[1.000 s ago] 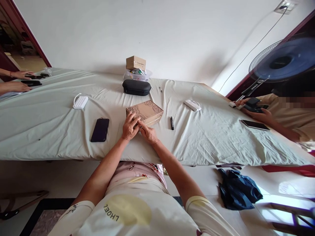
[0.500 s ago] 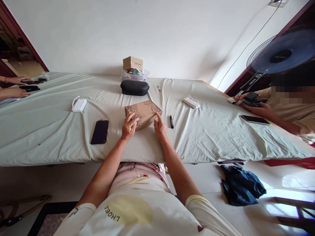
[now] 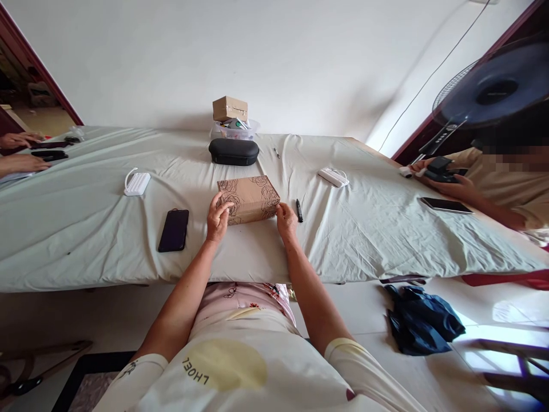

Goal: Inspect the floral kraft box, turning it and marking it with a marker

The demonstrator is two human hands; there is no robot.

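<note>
A brown cardboard box (image 3: 249,195) printed with rose outlines lies on the cloth-covered table (image 3: 86,229) in front of me. My left hand (image 3: 218,216) grips its near left corner, fingers curled against the side. My right hand (image 3: 286,220) presses on its near right corner. Between the two hands the box sits square to me. A black pen (image 3: 299,210) lies just right of my right hand, and a black phone (image 3: 174,229) lies left of my left hand.
A black zip case (image 3: 234,151), a clear tub with a small carton (image 3: 230,108) on top, and two white packs (image 3: 137,183) (image 3: 333,177) lie on the table. Other people's hands hold phones at far left (image 3: 19,163) and right (image 3: 450,186). A fan (image 3: 493,91) stands at right; dark cloth (image 3: 422,326) lies on the floor.
My right hand slid from beside the left hand to the box's right corner. The box has turned from a skewed angle to lie square to me.
</note>
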